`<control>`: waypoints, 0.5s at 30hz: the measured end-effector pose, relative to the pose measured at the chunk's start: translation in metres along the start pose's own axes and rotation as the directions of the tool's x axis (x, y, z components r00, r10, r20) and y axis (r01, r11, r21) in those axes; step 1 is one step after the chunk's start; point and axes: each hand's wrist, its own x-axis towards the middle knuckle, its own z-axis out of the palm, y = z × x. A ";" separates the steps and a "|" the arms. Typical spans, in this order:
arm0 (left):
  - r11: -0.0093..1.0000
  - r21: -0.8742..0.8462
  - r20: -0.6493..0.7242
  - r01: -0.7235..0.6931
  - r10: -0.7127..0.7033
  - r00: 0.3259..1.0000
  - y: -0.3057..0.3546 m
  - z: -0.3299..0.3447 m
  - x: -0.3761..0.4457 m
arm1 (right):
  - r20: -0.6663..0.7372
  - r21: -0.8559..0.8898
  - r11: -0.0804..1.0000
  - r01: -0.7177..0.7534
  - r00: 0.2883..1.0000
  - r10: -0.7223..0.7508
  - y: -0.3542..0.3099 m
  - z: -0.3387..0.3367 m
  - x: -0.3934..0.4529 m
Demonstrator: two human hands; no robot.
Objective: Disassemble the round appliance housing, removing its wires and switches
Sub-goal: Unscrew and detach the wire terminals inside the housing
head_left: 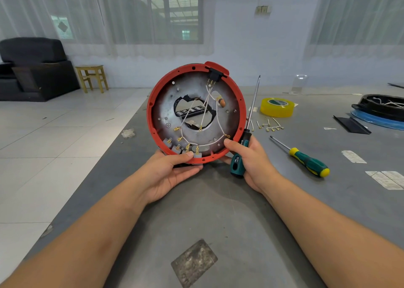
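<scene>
The red housing [195, 112] stands on edge above the worktop's [218, 211] near middle, held at its lower rim. Left hand [172, 171] fingers curl around it; the right hand [249, 163] grips a screwdriver [244, 139]. Likely light, rigid plastic — hold the rim, not the thin white wires [207, 112].

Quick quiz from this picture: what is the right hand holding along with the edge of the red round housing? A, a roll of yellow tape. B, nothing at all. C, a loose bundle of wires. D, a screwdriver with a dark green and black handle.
D: the right hand grips a screwdriver, shaft pointing up, beside the red housing rim; the yellow tape lies on the table.
</scene>
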 end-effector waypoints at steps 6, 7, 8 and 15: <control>0.992 0.118 0.014 0.034 -0.036 0.999 0.007 -0.003 -0.001 | 0.013 0.023 1.000 0.021 1.000 -0.022 0.000 -0.001 0.000; 0.990 0.137 0.009 0.032 -0.033 0.999 0.008 -0.003 -0.001 | 0.013 0.028 0.999 0.020 1.000 -0.021 0.000 -0.001 0.000; 0.988 0.155 0.005 0.029 -0.031 1.000 0.009 -0.003 -0.001 | 0.011 0.033 0.999 0.020 1.000 -0.020 0.000 -0.001 0.000; 0.988 0.128 -0.001 0.087 -0.087 0.996 0.007 -0.001 -0.005 | 0.027 0.014 1.000 0.013 1.000 -0.014 0.000 -0.001 0.000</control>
